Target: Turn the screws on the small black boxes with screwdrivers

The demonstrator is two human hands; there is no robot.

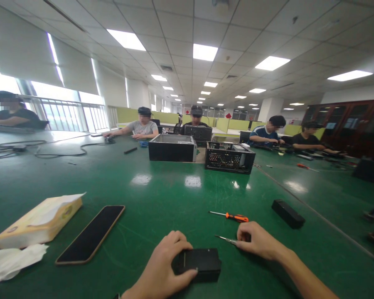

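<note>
At the near edge of the green table, my left hand [170,263] is closed around the left end of a black rectangular box [205,263], thumb in front and fingers behind. The box lies flat on the tabletop. To its right, my right hand [257,241] pinches a slim pointed metal tool [226,239]; its handle end is hidden by the fingers, and its exact kind is unclear. The tool's tip points left, apart from the box. Just beyond it lies an orange-and-black screwdriver [237,217]. A second black block-shaped object [287,214] rests farther right.
A phone [92,234] and a tissue pack [42,220] with a crumpled tissue [17,261] lie at left. Two metal computer cases [173,151] [229,158] stand mid-table. Cables [59,146] sprawl at far left. Several people sit around the table's far side.
</note>
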